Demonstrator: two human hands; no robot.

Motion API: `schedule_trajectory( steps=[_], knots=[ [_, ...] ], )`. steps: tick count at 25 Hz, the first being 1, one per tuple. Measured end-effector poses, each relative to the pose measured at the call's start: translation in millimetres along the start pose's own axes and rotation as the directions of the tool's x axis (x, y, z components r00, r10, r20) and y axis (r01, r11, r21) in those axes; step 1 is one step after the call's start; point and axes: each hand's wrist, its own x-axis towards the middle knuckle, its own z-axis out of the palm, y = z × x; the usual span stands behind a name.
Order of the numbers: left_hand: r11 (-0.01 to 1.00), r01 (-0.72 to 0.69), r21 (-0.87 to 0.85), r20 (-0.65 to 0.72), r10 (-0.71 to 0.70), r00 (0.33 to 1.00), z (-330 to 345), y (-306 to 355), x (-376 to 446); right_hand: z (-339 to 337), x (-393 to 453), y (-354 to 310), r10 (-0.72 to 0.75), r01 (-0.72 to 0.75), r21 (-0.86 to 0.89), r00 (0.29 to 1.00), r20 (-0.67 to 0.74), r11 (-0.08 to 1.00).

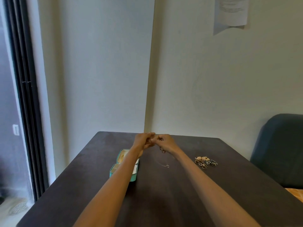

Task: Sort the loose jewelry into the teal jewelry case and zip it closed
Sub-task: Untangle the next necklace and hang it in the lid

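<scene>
Both hands raised, fingertips together

No text can be read. The white paper sheet taped to the far wall, upper right, carries printed lines, but they are too blurred and small to make out.

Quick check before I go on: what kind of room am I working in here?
Likely a home or small office corner: a dark table pushed against plain walls, a padded blue chair on the right, a sliding glass door on the left and a paper notice stuck to the wall.
</scene>
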Motion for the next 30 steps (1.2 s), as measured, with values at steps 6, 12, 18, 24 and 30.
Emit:
schedule_trajectory(
  steps=[6,12,18,24,30],
  knots=[
    [0.972,0.174,0.156,0.308,-0.215,0.927,-12.6,6.7,-12.6,-10.2,6.0,-2.0,0.095,-0.065,0.222,0.987,-0.127,0.973],
    [0.977,0.202,0.068,0.317,-0.213,0.924,-22.0,13.7,-12.6,-0.4,4.5,18.7,0.202,-0.119,0.332,0.952,-0.228,0.936],
    [0.857,0.184,-0.482,0.199,-0.098,0.975,-23.2,1.7,-6.4,35.7,-6.3,41.6,0.024,-0.022,0.019,0.988,-0.151,1.0],
    [0.957,0.066,-0.282,-0.041,-0.081,0.996,-19.6,-14.6,-1.1,54.6,-11.6,43.2,-0.03,0.015,-0.08,0.981,-0.19,0.997],
    [0.97,0.178,0.163,0.105,-0.197,0.975,-15.0,-23.3,-6.4,42.8,-9.8,36.9,0.119,-0.062,0.302,0.978,-0.173,0.951]
  ],
)
